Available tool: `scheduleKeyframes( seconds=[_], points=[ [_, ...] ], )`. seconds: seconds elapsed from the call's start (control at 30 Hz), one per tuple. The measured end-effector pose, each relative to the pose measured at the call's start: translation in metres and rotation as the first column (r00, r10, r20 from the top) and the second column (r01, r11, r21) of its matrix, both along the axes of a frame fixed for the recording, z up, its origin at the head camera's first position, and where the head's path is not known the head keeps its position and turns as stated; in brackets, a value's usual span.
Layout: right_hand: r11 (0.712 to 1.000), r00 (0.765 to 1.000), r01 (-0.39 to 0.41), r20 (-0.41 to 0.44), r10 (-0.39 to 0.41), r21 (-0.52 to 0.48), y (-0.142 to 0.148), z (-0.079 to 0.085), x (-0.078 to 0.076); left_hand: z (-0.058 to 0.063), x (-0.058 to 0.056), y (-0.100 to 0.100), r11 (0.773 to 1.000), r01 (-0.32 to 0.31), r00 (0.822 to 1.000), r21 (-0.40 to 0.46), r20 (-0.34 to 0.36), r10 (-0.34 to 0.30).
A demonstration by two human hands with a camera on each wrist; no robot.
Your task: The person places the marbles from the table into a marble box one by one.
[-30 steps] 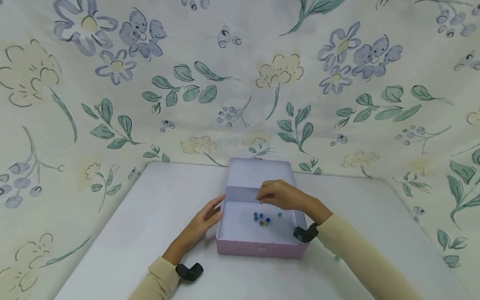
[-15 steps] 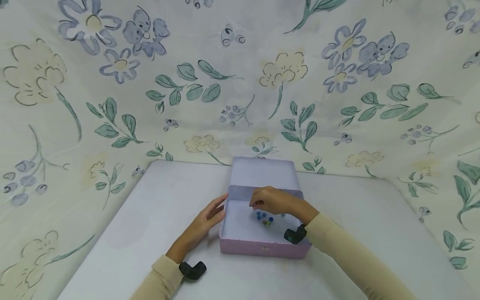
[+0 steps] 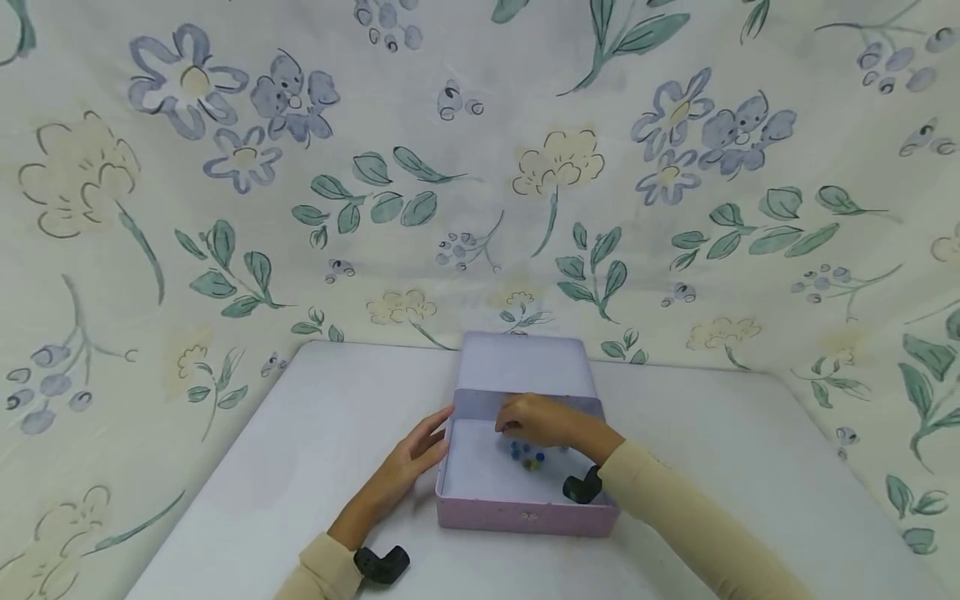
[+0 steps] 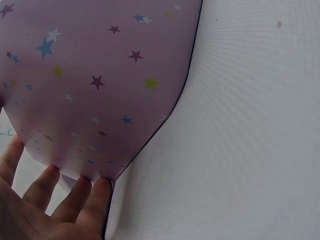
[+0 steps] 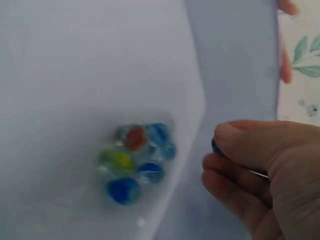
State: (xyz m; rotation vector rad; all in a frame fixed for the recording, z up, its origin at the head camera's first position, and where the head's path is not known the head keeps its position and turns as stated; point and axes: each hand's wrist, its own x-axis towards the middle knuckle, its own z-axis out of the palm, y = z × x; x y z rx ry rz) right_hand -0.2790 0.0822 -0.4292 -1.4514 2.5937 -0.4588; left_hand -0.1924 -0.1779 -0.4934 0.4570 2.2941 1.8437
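Observation:
An open pink-lilac box (image 3: 491, 515) stands on the table, its hinged lid (image 3: 521, 362) laid back. Several glass marbles (image 5: 150, 172), blue, yellow-green and reddish-brown, lie clustered on its pale floor. Over the box, just behind that cluster, is my right hand (image 3: 536, 419). Its thumb and fingers pinch a dark blue marble (image 5: 215, 146), partly covered by the thumb in the right wrist view. My left hand (image 3: 401, 467) touches the box's left wall with extended fingers. Seen from the left wrist, these fingertips (image 4: 102, 186) rest against the star-printed side.
The white table (image 3: 247, 492) reaches out around the box on both sides. Behind it hangs a floral cloth (image 3: 420, 242). Black wrist cameras (image 3: 382, 567) are worn on both wrists, and the right sleeve (image 3: 697, 517) crosses the box's right edge.
My right hand has shifted left and lower over the box, toward the marbles. The left hand keeps its place at the box's side. The head view has tilted slightly.

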Motion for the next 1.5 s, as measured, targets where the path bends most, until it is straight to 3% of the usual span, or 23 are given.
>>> scheduleKeyframes(
  seconds=[0.27,0.6,0.8,0.93,1.5],
  points=[
    [0.997,0.997,0.07,-0.026,-0.069,0.026,-0.001,-0.008,-0.002,0.001,-0.001,0.0,1.0,-0.011,1.0,0.006,-0.013,0.011],
    [0.997,1.0,0.016,0.026,-0.018,0.077,0.0,-0.019,0.001,-0.004,0.003,0.001,1.0,-0.003,1.0,0.015,-0.007,0.003],
    [0.996,1.0,-0.025,-0.004,0.025,0.085,-0.001,-0.023,0.003,-0.006,0.002,0.0,0.999,0.002,1.0,0.033,-0.009,-0.002],
    [0.996,1.0,-0.015,0.012,0.014,0.093,-0.001,-0.025,0.004,-0.006,0.002,0.001,0.999,0.007,1.0,0.033,-0.003,-0.007],
    [0.995,0.997,0.045,0.058,-0.05,0.088,0.002,-0.019,0.004,0.0,-0.001,0.002,0.999,0.026,1.0,0.028,-0.012,-0.025]
  ],
)
